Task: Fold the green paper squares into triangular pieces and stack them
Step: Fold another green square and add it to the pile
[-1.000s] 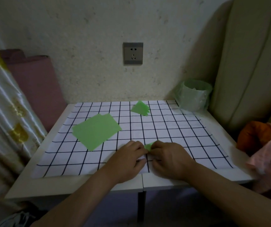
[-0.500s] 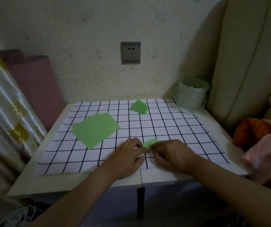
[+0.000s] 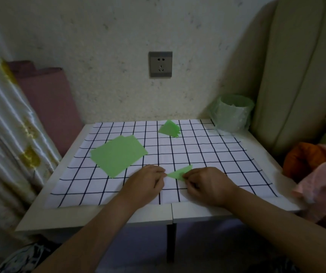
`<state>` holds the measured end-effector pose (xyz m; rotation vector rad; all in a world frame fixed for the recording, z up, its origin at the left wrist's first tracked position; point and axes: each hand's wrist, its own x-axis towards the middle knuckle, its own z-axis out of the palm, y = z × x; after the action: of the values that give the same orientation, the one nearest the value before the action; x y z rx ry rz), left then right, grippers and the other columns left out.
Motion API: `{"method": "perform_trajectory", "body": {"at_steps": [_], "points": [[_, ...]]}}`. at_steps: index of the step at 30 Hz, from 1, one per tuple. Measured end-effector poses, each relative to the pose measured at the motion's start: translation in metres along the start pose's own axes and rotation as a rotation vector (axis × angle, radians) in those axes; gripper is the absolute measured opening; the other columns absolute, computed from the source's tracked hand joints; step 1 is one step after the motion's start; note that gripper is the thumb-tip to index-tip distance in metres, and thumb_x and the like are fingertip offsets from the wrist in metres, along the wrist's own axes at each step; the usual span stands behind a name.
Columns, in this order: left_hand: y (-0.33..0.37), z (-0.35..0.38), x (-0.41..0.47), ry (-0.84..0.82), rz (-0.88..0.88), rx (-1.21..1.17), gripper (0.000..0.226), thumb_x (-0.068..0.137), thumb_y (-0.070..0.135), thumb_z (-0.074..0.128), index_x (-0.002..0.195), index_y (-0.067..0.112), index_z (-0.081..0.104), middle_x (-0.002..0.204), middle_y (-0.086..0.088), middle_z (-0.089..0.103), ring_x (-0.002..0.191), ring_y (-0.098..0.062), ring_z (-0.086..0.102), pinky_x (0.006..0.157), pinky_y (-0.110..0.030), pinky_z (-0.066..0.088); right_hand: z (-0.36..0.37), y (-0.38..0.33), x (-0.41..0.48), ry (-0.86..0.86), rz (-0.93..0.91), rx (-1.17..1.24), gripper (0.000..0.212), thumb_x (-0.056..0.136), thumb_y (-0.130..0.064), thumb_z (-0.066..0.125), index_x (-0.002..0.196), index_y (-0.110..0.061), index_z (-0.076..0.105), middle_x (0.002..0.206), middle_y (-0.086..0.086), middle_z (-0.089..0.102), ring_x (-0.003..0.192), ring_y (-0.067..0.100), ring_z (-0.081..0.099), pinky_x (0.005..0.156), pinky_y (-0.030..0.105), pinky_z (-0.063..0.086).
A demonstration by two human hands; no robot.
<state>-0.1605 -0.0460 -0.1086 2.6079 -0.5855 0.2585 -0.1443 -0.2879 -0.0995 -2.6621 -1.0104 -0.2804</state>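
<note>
From where I stand, the pale surface [image 3: 91, 215] fills the corner between the wall and a cream cushion, and a white cloth ruled in dark squares [image 3: 207, 154] covers most of it. At the far right corner, off the cloth, stands a small bin lined with a green bag [image 3: 233, 113]. On the left half of the cloth lies the loose stack of green paper squares [image 3: 118, 155], flat and slightly fanned, so that a second corner peeps out at its far edge. Near the front edge the person's two hands meet. The left hand [image 3: 148, 183] has its fingers curled and seems to pinch the left tip of a piece in progress. The right hand [image 3: 205, 185] has its fingers bent down over that piece's near right side, pressing or pinching it against the cloth. Well apart from them, toward the back of the cloth, sits the small pile of finished triangles [image 3: 169, 128], its edges not quite square to one another. Smallest of all is the folded piece [image 3: 179, 173] between the hands, a narrow green wedge whose far point sticks out past the right fingers. I judge this paper to be thin, very light and easy to crease, so it will slide on the cloth and lift at a breath. It is best held at the corners and along the fold, with one hand pinning it while the other runs the crease.
</note>
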Motion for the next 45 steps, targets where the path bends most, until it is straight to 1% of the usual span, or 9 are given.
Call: {"method": "perform_trajectory", "body": {"at_steps": [8,15,19,23,26,29,34,39,45], "points": [[0.006,0.004,0.004,0.042,0.024,0.039,0.034,0.098,0.022,0.044,0.116,0.007,0.070,0.122,-0.003,0.067,0.116,-0.015,0.053,0.105,-0.028,0.040,0.002,-0.002,0.001,0.053,0.021,0.041,0.032,0.086,-0.032,0.048,0.062,-0.017,0.063,0.076,-0.003,0.066,0.063,0.017,0.060,0.057,0.031,0.049],[0.009,0.003,0.024,0.000,0.184,0.038,0.025,0.093,0.027,0.062,0.115,0.019,0.071,0.105,0.005,0.061,0.102,-0.013,0.052,0.083,-0.032,0.049,-0.009,-0.002,0.018,-0.039,0.073,0.081,0.012,0.085,-0.026,0.066,0.088,-0.021,0.077,0.085,-0.002,0.068,0.069,0.015,0.060,0.065,0.031,0.050],[0.002,0.007,0.038,-0.011,0.226,-0.019,0.020,0.094,0.028,0.064,0.108,0.018,0.075,0.094,0.004,0.063,0.092,-0.012,0.054,0.079,-0.037,0.050,-0.012,0.002,0.025,-0.074,0.101,0.219,0.032,0.081,-0.027,0.078,0.111,-0.020,0.075,0.109,-0.004,0.067,0.089,0.011,0.062,0.080,0.021,0.050],[-0.003,0.009,0.042,0.017,0.318,0.028,0.026,0.095,0.033,0.059,0.105,0.016,0.075,0.093,0.002,0.066,0.088,-0.014,0.057,0.073,-0.034,0.052,-0.019,0.009,0.031,-0.145,0.085,0.180,0.021,0.082,-0.032,0.075,0.101,-0.024,0.077,0.091,-0.005,0.070,0.076,0.011,0.061,0.070,0.029,0.052],[-0.005,0.011,0.042,0.040,0.327,0.022,0.030,0.093,0.038,0.057,0.105,0.018,0.075,0.094,0.004,0.067,0.088,-0.012,0.057,0.074,-0.027,0.050,-0.018,0.012,0.038,-0.071,-0.028,0.006,0.017,0.082,-0.030,0.071,0.097,-0.026,0.076,0.073,-0.005,0.069,0.064,0.012,0.057,0.062,0.023,0.038],[-0.006,0.015,0.043,0.131,0.238,-0.088,0.017,0.089,0.019,0.069,0.104,0.016,0.076,0.091,0.005,0.071,0.081,-0.007,0.059,0.075,-0.021,0.048,-0.019,0.011,0.045,0.029,-0.003,0.036,0.023,0.084,-0.026,0.064,0.103,-0.024,0.078,0.078,-0.005,0.074,0.065,0.012,0.064,0.064,0.024,0.047],[0.006,0.004,0.052,0.178,-0.232,-0.605,0.024,0.085,0.008,0.073,0.085,0.033,0.073,0.074,0.018,0.069,0.071,-0.001,0.063,0.074,-0.024,0.056,-0.032,0.009,0.060,-0.018,0.373,0.429,0.017,0.079,-0.032,0.079,0.094,-0.028,0.074,0.083,-0.011,0.071,0.073,0.001,0.064,0.068,0.021,0.052],[0.003,-0.002,0.054,0.092,-0.280,-0.668,0.023,0.086,0.012,0.072,0.079,0.033,0.070,0.067,0.013,0.066,0.065,-0.008,0.058,0.070,-0.034,0.054,-0.039,0.009,0.067,-0.100,0.522,0.650,0.017,0.080,-0.027,0.081,0.071,-0.014,0.075,0.055,-0.006,0.067,0.048,0.002,0.054,0.046,0.011,0.041],[0.002,0.000,0.053,-0.024,-0.373,-0.523,0.010,0.082,0.021,0.077,0.079,0.026,0.069,0.063,0.008,0.060,0.058,-0.007,0.053,0.067,-0.026,0.047,-0.020,0.009,0.072,-0.164,0.660,0.775,0.011,0.085,-0.018,0.075,0.089,-0.008,0.074,0.063,0.005,0.059,0.053,0.013,0.048,0.048,0.020,0.039]]}}
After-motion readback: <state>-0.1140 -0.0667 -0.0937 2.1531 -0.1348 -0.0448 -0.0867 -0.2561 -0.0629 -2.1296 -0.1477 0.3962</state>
